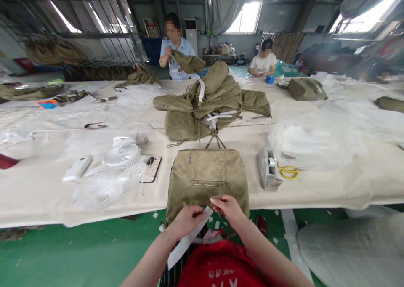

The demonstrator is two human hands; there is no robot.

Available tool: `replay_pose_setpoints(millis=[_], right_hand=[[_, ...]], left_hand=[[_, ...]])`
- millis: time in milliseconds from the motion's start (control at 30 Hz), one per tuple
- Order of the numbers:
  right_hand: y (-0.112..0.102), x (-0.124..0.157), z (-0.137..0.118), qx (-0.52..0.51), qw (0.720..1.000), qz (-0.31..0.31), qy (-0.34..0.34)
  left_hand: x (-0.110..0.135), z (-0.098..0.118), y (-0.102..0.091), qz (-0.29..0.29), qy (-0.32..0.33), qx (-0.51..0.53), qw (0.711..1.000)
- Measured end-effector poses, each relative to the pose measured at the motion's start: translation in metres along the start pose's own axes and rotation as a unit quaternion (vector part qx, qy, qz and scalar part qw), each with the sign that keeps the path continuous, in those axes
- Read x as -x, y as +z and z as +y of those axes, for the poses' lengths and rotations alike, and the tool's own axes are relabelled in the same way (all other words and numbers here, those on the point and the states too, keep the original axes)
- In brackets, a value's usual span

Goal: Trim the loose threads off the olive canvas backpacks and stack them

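An olive suede bag [206,173] lies flat on the near edge of the long white table [331,186], its zip pocket facing up. My left hand [186,221] is closed on a white paper strip [186,240] just below the bag's lower edge. My right hand [229,209] pinches the strip's top end, fingers touching the bag's bottom rim. Behind the bag sits a pile of several more olive bags [211,106] with white straps.
A tape dispenser [267,168] and yellow scissors [288,171] lie right of the bag. A small white fan [122,155], a phone [153,168] and clear plastic sheets lie to the left. Two people work at the far side. Green floor lies below.
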State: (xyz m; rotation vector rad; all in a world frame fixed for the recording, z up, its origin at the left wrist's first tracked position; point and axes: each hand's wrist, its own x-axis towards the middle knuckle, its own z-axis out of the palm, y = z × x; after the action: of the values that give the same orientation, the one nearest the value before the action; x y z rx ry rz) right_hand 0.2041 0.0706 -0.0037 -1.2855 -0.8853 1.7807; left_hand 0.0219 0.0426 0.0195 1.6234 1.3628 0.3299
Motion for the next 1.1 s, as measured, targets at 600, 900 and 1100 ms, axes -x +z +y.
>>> replay_pose_setpoints(millis=[600,900,1100], right_hand=[[-0.009,-0.016,0.024,-0.006,0.998,0.012,0.069],[-0.030,-0.028,0.033,0.104,0.981,0.139,-0.085],[-0.038,-0.035,0.033,0.120,0.983,0.082,-0.112]], left_hand=[[-0.016,0.001,0.015,0.012,-0.063,0.034,0.997],[-0.044,-0.003,0.023,0.067,-0.097,-0.023,0.993],[-0.071,0.001,0.026,0.073,-0.076,-0.018,0.994]])
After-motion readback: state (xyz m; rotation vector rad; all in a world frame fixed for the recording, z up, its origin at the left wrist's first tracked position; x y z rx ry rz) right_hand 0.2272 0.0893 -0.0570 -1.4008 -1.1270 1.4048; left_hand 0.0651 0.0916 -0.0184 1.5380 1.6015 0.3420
